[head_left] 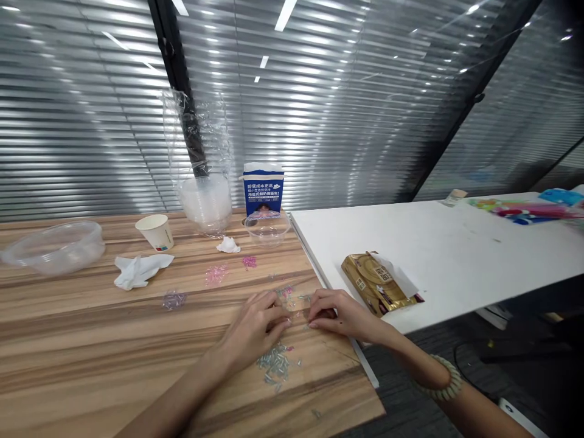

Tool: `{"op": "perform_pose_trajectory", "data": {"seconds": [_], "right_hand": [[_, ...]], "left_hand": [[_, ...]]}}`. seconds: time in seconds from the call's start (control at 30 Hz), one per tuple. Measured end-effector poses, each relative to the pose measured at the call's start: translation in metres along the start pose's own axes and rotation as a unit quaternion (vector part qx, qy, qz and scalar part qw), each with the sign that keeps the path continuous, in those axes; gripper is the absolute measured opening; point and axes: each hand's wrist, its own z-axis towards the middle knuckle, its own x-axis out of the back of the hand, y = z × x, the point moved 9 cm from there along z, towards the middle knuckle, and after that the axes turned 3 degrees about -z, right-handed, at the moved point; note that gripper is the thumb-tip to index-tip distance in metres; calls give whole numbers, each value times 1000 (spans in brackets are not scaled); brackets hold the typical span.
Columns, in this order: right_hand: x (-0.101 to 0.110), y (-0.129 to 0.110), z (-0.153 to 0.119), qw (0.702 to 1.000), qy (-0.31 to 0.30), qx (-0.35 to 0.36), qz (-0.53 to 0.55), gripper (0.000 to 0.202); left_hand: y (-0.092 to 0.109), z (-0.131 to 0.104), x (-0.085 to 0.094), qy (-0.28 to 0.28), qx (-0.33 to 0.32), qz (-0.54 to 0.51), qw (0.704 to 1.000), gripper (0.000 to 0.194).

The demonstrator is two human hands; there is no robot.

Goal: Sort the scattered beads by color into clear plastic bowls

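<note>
My left hand (258, 325) is over the wooden table, thumb and fingertips brought together; anything between them is too small to tell. Facing it, my right hand (335, 313) has its fingers curled in a pinch, its contents also unclear. Small mixed beads (286, 292) lie just beyond and between the hands. Below my left fingertips is a pile of grey-green tube beads (275, 365). Farther left are a light pink pile (216, 275), a darker pink pile (249, 261) and a purple pile (174, 299).
A clear round bowl (267, 230), a blue carton (263, 191), wrapped bowls (207, 201), a paper cup (156, 232), crumpled tissue (139, 271) and a plastic lid or tray (59, 246) stand behind. A gold tissue pack (378, 283) lies on the white table (438, 243).
</note>
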Motion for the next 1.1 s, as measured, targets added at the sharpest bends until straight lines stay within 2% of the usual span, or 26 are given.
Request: {"op": "perform_pose_trajectory", "data": {"seconds": [0.3,0.53,0.67,0.8,1.1], "right_hand": [[-6,-8,1,1000,1,24,-15,11],[-10,-14,-1,990,40,82,-109,16],[-9,-14,-1,987,64,105,-108,16],[-2,-13,1,988,80,95,-94,14],[-5,-12,15,993,12,98,-58,12]], "left_hand": [[0,0,-6,-10,23,-13,1000,11],[1,-2,-9,-12,45,-49,998,9],[2,-3,-9,-20,57,-92,994,8],[-2,-2,-9,-27,67,-113,991,8],[-11,-2,-8,-34,88,-101,990,10]]}}
